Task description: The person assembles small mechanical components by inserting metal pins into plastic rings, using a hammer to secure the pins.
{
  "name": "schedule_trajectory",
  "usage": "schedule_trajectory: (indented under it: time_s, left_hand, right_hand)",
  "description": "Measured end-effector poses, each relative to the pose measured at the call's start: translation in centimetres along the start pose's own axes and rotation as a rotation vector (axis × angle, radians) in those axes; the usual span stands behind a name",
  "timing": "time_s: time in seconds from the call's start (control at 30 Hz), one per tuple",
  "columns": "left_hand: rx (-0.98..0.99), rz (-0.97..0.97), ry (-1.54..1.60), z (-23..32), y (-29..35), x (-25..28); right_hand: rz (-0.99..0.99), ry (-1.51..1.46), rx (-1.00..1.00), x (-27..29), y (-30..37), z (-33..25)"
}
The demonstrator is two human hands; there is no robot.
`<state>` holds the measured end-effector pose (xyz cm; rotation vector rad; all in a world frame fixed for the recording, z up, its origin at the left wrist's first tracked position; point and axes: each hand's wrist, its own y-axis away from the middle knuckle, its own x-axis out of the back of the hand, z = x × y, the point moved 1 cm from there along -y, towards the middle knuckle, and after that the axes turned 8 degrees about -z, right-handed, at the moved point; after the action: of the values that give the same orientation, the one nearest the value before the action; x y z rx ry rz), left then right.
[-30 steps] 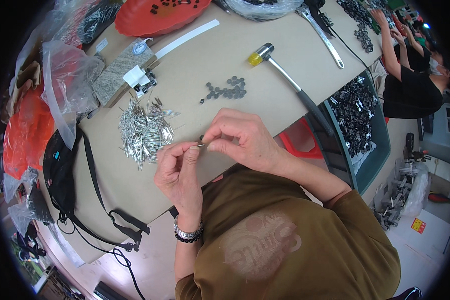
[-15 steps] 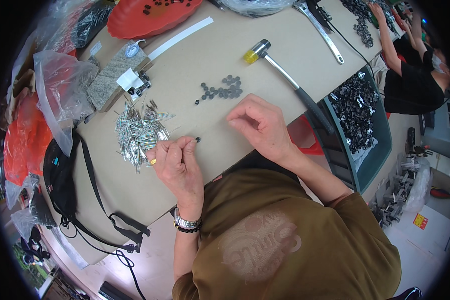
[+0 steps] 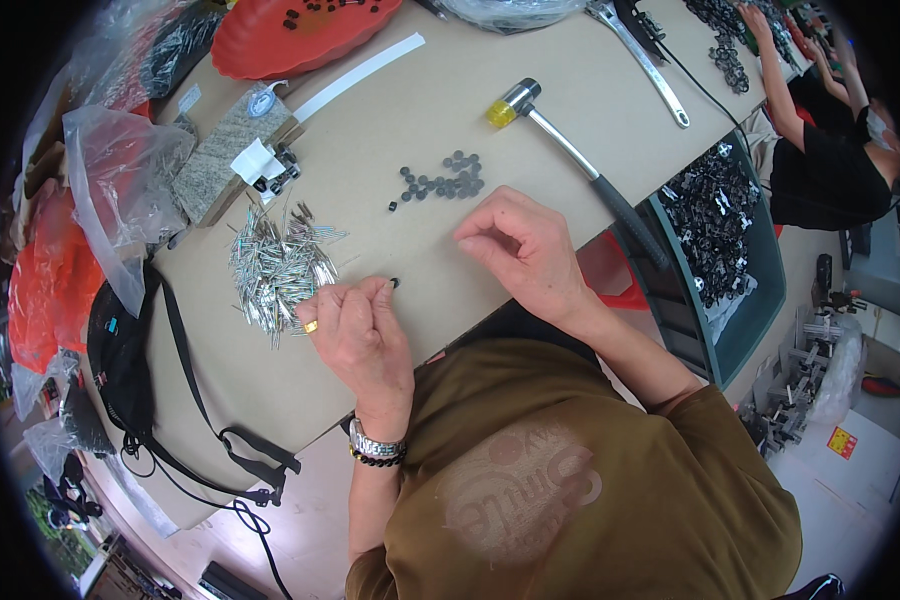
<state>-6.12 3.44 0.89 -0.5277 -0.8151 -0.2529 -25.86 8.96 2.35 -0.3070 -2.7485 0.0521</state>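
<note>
My left hand (image 3: 360,325) is closed in a pinch beside the heap of thin metal pins (image 3: 278,265). At the tips of its thumb and finger sits a small black round piece (image 3: 395,283), just above the tabletop or touching it. My right hand (image 3: 525,250) is curled over the table to the right, thumb and fingertips together; what they hold, if anything, is hidden. Beyond both hands lies a loose group of small dark discs (image 3: 450,182), with one separate black piece (image 3: 392,206) at its near left.
A hammer (image 3: 570,145) lies at right, a wrench (image 3: 645,65) farther back. A teal crate (image 3: 670,290) of black parts stands beside the table. At left are a stone block (image 3: 210,165), plastic bags (image 3: 120,170) and a black strapped bag (image 3: 120,350). A red bowl (image 3: 310,50) sits behind.
My left hand has turned slightly and shifted a little right, its fingertips still by the small black piece. The right hand has hardly moved.
</note>
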Motion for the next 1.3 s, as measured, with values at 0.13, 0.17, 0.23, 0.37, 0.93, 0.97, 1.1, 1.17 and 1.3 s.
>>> schedule_trajectory:
  time_s: [0.13,0.17,0.23,0.37,0.93,0.97,1.1,1.17,1.3]
  left_hand:
    - [-0.137,-0.021,-0.094,1.1,-0.3,0.1]
    - [-0.168,-0.046,-0.112,1.2,-0.4,0.1]
    - [-0.182,-0.061,-0.127,1.3,-0.5,0.0]
    - [-0.194,-0.071,-0.132,1.1,-0.3,-0.1]
    - [-0.098,-0.009,0.115,0.1,-0.7,-0.1]
    - [-0.098,-0.004,0.13,0.1,-0.7,-0.1]
    - [-0.092,-0.004,0.137,0.2,-0.7,-0.1]
    - [-0.065,-0.022,0.127,0.1,-0.6,-0.1]
    - [-0.038,-0.045,0.137,-0.1,-0.4,-0.2]
  right_hand:
    - [0.014,0.054,0.066,-0.3,-0.5,0.0]
    - [0.016,0.055,0.072,-0.4,-0.9,0.0]
    - [0.064,0.259,0.244,-0.7,-1.8,-0.1]
    - [0.067,0.47,0.34,-1.9,-4.6,-1.1]
    - [-0.041,0.505,0.318,-1.7,-2.0,0.8]
    - [-0.044,0.508,0.316,-1.5,-1.6,1.0]
    - [-0.013,0.353,0.239,-1.0,-1.2,0.9]
    - [-0.009,0.265,0.165,-0.8,-1.3,0.5]
    - [-0.075,0.395,0.182,-1.4,-1.6,0.0]
